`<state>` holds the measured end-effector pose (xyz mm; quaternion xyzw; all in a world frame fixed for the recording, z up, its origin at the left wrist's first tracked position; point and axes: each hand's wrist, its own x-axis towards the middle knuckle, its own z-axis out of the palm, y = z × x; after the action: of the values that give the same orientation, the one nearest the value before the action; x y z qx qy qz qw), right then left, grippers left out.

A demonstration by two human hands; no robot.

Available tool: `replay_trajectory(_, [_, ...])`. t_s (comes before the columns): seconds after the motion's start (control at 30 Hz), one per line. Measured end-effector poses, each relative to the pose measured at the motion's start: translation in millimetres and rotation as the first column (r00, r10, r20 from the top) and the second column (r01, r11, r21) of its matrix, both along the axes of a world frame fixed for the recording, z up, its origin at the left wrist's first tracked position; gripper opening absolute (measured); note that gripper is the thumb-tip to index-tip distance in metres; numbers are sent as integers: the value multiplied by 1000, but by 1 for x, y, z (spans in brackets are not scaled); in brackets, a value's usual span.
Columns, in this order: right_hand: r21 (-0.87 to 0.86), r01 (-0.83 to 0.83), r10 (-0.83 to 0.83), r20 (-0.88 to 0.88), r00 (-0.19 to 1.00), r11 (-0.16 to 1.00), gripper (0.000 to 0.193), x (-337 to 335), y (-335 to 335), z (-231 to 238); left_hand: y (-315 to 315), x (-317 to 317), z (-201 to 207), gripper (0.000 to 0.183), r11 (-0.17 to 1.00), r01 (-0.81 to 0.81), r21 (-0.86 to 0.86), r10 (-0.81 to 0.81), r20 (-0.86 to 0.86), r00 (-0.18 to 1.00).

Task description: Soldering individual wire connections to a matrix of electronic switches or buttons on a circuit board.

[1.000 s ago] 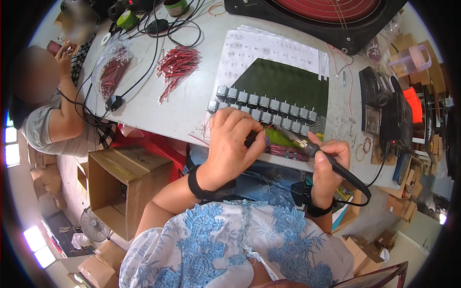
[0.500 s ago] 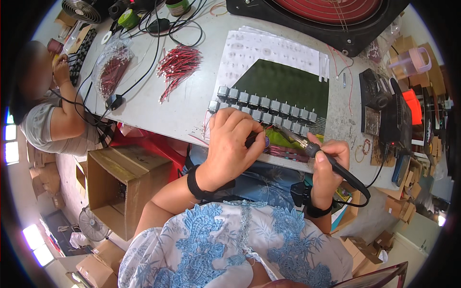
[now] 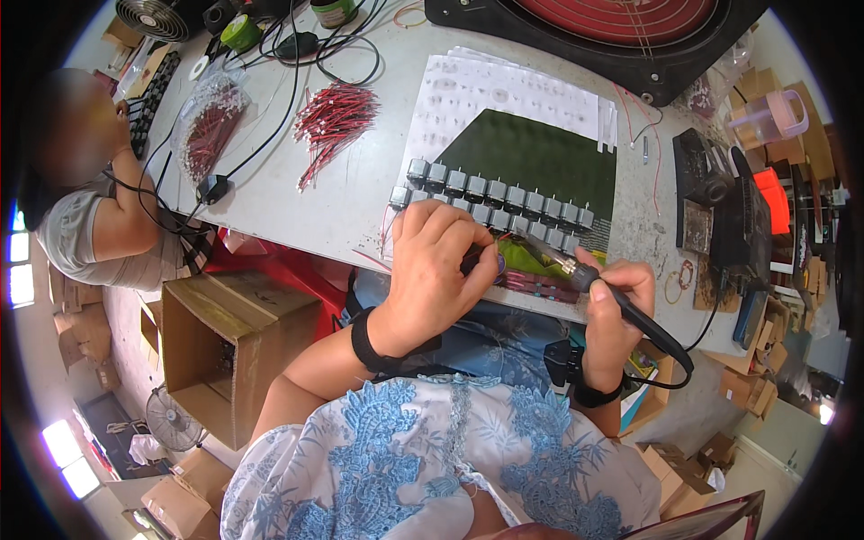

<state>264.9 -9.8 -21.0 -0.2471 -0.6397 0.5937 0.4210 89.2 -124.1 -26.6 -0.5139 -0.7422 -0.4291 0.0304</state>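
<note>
My right hand [image 3: 616,306] grips a soldering iron [image 3: 634,313] like a pen, its tip pointing left toward the front row of small motors. Two rows of small silver-grey motors [image 3: 497,191] stand along the near side of a dark green sheet [image 3: 540,153]. My left hand [image 3: 432,252] is closed at the near left end of these rows, thumb and fingers pinched together. What it pinches is mostly hidden by the fingers. Below the iron's tip lies a yellow-green piece [image 3: 524,256], with red wires [image 3: 540,286] along the table edge.
A heap of red wires [image 3: 335,121] and a plastic bag of wires [image 3: 212,126] lie to the left. A large fan [image 3: 612,27] stands at the back; a black soldering station [image 3: 720,202] sits right. A cardboard box [image 3: 238,346] stands lower left. A co-worker [image 3: 99,198] sits far left.
My hands hold nearly the same pose; the iron has shifted very slightly. At far left, the co-worker's head has moved toward their raised hand.
</note>
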Motion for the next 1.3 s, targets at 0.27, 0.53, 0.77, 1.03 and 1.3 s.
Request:
replay_trajectory(0.27, [-39, -6, 4, -47, 999, 999, 14, 3, 3, -1, 0, 0, 1, 15, 1000, -2, -13, 2, -18, 1000])
replay_trajectory(0.53, [-127, 44, -56, -95, 994, 991, 15, 8, 6, -3, 0, 2, 0, 17, 1000, -2, 13, 2, -15, 1000])
replay_trajectory(0.77, [-160, 39, -55, -99, 994, 986, 14, 11, 6, -5, 5, 4, 1, 17, 987, 104, 122, -106, 14, 994])
replay_trajectory(1.03, [-98, 54, -55, -5, 998, 994, 12, 7, 2, -2, 7, 6, 1, 15, 995, 93, 45, -94, 35, 995])
replay_trajectory(1.3, [-78, 50, -49, 21, 999, 996, 11, 8, 2, -2, 7, 7, 2, 14, 995, 85, 44, -87, 34, 996])
